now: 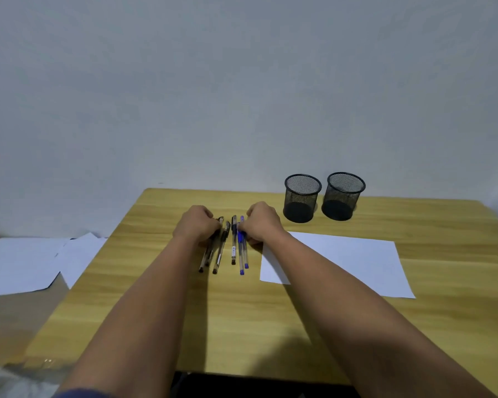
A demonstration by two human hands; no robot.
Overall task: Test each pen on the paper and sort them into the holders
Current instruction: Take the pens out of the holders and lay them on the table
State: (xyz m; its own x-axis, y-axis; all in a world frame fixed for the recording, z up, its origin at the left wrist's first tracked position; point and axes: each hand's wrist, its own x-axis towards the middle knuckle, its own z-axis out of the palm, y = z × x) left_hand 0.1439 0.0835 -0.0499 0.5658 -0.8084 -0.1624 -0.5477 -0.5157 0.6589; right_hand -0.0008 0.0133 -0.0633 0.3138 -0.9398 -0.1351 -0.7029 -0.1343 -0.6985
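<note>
Several pens lie side by side on the wooden table, black ones on the left and blue ones on the right. My left hand rests curled on the upper ends of the black pens. My right hand is curled on the upper ends of the blue pens. A white sheet of paper lies to the right of the pens, partly under my right forearm. Two black mesh holders stand behind it, the left holder and the right holder; both look empty.
The grey wall rises just behind the table's far edge. Loose white sheets lie on a lower surface left of the table. A dark object sits below the near table edge.
</note>
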